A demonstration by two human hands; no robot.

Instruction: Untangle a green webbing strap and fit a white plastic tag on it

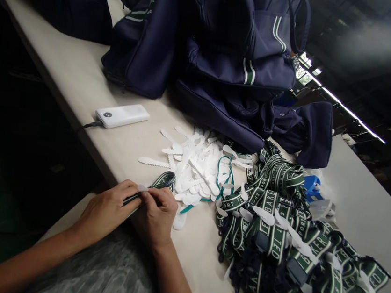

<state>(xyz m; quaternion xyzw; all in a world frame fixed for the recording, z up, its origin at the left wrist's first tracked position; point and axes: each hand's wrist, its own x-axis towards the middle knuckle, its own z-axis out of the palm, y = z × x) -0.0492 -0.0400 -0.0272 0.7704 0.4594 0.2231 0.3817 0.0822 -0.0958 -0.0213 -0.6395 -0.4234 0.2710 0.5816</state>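
My left hand [107, 209] and my right hand [156, 217] meet at the table's near edge. Together they pinch one green and navy strap [164, 179] with a white plastic tag [142, 188] at its end. The strap loops away from my fingers toward a pile of white plastic tags [196, 165] just beyond my right hand. A large heap of green and white lettered straps [289, 223] with white tags on them lies to the right.
Several navy bags with green and white stripes [227, 56] are stacked at the back of the pale table [66, 70]. A white power bank [122, 115] with a cable lies left of the tags. A blue object [311, 185] sits behind the straps.
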